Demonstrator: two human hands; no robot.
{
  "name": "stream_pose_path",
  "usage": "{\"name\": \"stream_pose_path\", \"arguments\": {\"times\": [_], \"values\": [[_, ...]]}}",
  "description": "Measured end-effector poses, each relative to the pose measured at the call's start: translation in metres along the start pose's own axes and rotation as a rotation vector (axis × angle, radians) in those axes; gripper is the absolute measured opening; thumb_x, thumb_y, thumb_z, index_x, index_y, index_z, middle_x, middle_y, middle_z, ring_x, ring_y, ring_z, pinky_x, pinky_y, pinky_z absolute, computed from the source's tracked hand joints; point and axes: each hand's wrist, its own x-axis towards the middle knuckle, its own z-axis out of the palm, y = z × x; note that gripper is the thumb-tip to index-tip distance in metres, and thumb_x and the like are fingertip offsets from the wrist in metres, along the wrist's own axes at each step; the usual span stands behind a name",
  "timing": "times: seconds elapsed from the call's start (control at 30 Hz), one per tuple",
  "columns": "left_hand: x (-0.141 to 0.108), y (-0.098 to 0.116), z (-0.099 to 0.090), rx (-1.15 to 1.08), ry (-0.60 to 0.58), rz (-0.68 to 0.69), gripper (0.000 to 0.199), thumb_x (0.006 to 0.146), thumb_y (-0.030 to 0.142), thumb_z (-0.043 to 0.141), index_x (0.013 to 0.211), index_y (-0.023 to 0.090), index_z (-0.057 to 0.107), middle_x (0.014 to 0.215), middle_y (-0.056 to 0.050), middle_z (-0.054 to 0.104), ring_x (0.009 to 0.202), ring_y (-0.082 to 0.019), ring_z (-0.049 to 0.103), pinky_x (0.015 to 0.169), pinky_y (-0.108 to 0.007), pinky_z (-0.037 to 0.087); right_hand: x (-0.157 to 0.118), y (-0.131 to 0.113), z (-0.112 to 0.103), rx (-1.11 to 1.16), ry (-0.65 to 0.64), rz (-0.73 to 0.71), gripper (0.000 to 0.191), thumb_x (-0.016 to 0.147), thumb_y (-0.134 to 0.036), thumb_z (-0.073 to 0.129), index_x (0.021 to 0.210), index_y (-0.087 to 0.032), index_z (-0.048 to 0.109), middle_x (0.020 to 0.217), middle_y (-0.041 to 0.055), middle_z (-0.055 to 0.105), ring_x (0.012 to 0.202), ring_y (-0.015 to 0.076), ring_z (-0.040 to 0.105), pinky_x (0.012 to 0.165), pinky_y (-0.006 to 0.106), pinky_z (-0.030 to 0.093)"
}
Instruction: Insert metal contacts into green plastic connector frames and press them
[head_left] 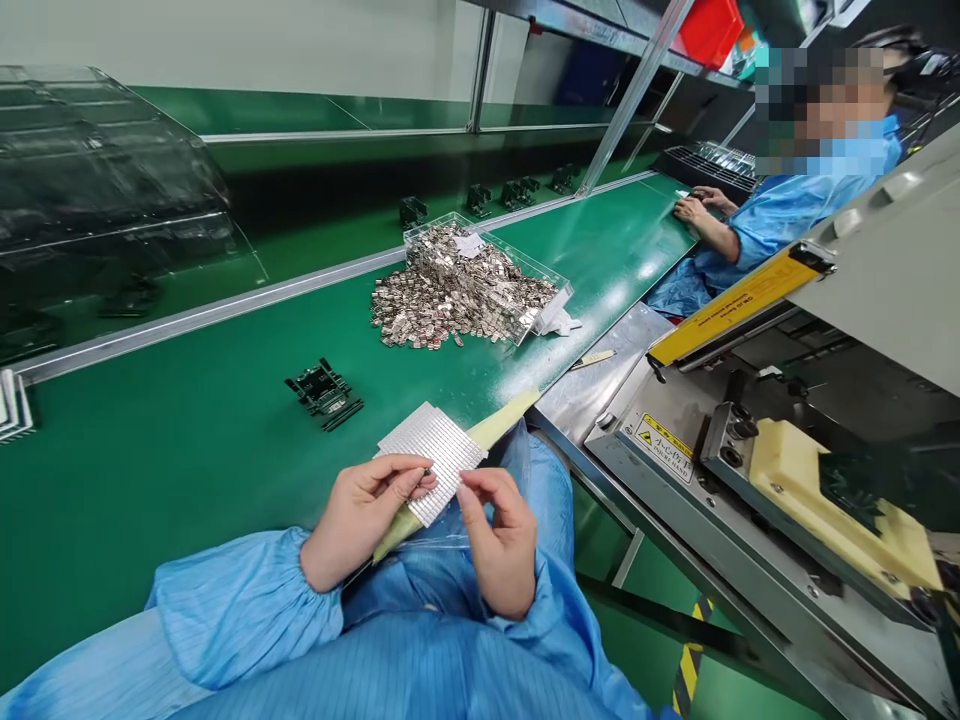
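A silvery sheet ruled into narrow strips point(431, 450) lies at the table's front edge, over a pale yellow band point(504, 420). My left hand point(366, 515) is above the sheet's near left side, thumb and fingers closed on a small dark piece point(427, 472), mostly hidden by the fingertips. At the sheet's right edge, my right hand point(501, 540) is pinched, thumb against forefinger; whatever is between them is too small to make out. Beyond the sheet, to the left, a dark green and black slotted part point(324, 393) rests on the green tabletop point(187, 430).
Small metal pieces point(427, 300) spill from a clear tray point(559, 290) farther back. Several dark parts point(517, 192) stand behind the metal rail. To the right is a machine with a yellow bar point(739, 305) and a cream fixture point(810, 490). A co-worker point(795, 210) sits at the far right.
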Motion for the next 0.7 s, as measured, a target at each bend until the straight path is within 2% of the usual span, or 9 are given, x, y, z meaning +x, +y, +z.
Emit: {"name": "stream_pose_path", "arguments": {"times": [0.13, 0.3, 0.4, 0.43, 0.5, 0.57, 0.6, 0.63, 0.7], "values": [[0.0, 0.004, -0.001, 0.152, 0.036, 0.17, 0.014, 0.079, 0.027, 0.067, 0.085, 0.018, 0.076, 0.08, -0.007, 0.075, 0.072, -0.018, 0.072, 0.064, -0.024, 0.059, 0.015, -0.019, 0.015, -0.049, -0.137, -0.062, 0.007, 0.086, -0.024, 0.064, 0.088, -0.02, 0.07, 0.083, 0.0043, 0.064, 0.077, 0.0172, 0.057, 0.069, 0.028, 0.045], [-0.005, 0.009, -0.004, 0.317, 0.022, 0.363, 0.019, 0.087, 0.02, 0.057, 0.09, 0.019, 0.075, 0.08, -0.006, 0.074, 0.071, -0.017, 0.07, 0.064, -0.026, 0.058, 0.024, -0.018, 0.026, 0.02, -0.229, 0.027, 0.012, 0.085, -0.028, 0.064, 0.079, -0.018, 0.067, 0.075, 0.0031, 0.062, 0.067, 0.0155, 0.055, 0.062, 0.026, 0.043], [-0.013, 0.008, -0.019, 0.443, 0.014, 0.407, 0.021, 0.089, 0.021, 0.053, 0.099, 0.02, 0.072, 0.08, -0.006, 0.073, 0.07, -0.015, 0.068, 0.064, -0.025, 0.056, 0.025, -0.013, 0.021, 0.052, -0.308, 0.099, 0.019, 0.083, -0.034, 0.065, 0.077, -0.016, 0.066, 0.072, 0.0036, 0.06, 0.065, 0.0155, 0.052, 0.059, 0.026, 0.042], [-0.015, 0.006, -0.028, 0.506, 0.069, 0.41, 0.019, 0.089, 0.022, 0.054, 0.098, 0.019, 0.07, 0.079, -0.005, 0.072, 0.07, -0.015, 0.068, 0.064, -0.025, 0.055, 0.026, -0.011, 0.018, 0.065, -0.307, 0.123, 0.021, 0.082, -0.036, 0.066, 0.076, -0.016, 0.065, 0.07, 0.0034, 0.06, 0.063, 0.0152, 0.051, 0.058, 0.026, 0.042], [-0.016, 0.001, -0.054, 0.666, 0.275, 0.384, 0.014, 0.085, 0.03, 0.06, 0.09, 0.018, 0.066, 0.077, -0.004, 0.068, 0.07, -0.016, 0.065, 0.066, -0.027, 0.054, 0.028, -0.009, 0.01, 0.09, -0.263, 0.167, 0.025, 0.079, -0.04, 0.069, 0.075, -0.016, 0.064, 0.068, 0.003, 0.058, 0.061, 0.0147, 0.05, 0.056, 0.025, 0.041], [-0.007, -0.004, -0.081, 0.83, 0.493, 0.298, 0.029, 0.077, 0.043, 0.067, 0.09, 0.018, 0.06, 0.085, -0.006, 0.065, 0.079, -0.021, 0.064, 0.072, -0.035, 0.054, 0.03, -0.008, 0.005, 0.11, -0.227, 0.205, 0.029, 0.076, -0.043, 0.071, 0.074, -0.016, 0.064, 0.068, 0.0027, 0.058, 0.061, 0.0144, 0.05, 0.055, 0.025, 0.04], [0.002, -0.006, -0.093, 0.895, 0.552, 0.247, 0.043, 0.071, 0.049, 0.071, 0.098, 0.018, 0.058, 0.095, -0.009, 0.064, 0.089, -0.026, 0.063, 0.078, -0.041, 0.054, 0.032, -0.008, 0.003, 0.113, -0.223, 0.221, 0.03, 0.075, -0.044, 0.072, 0.074, -0.015, 0.064, 0.067, 0.0027, 0.058, 0.061, 0.0143, 0.05, 0.055, 0.025, 0.04], [0.012, -0.008, -0.103, 0.94, 0.569, 0.203, 0.06, 0.066, 0.054, 0.073, 0.11, 0.017, 0.054, 0.108, -0.013, 0.061, 0.102, -0.031, 0.06, 0.085, -0.047, 0.052, 0.034, -0.009, 0.001, 0.11, -0.228, 0.231, 0.03, 0.074, -0.044, 0.072, 0.074, -0.015, 0.064, 0.067, 0.0026, 0.058, 0.061, 0.0143, 0.049, 0.055, 0.025, 0.04], [0.035, -0.009, -0.115, 0.984, 0.494, 0.163, 0.089, 0.06, 0.055, 0.077, 0.131, 0.017, 0.04, 0.129, -0.018, 0.051, 0.123, -0.039, 0.047, 0.098, -0.055, 0.043, 0.037, -0.012, 0.0, 0.098, -0.248, 0.228, 0.03, 0.075, -0.044, 0.072, 0.074, -0.015, 0.064, 0.068, 0.0027, 0.057, 0.062, 0.0145, 0.049, 0.057, 0.025, 0.04]]}}
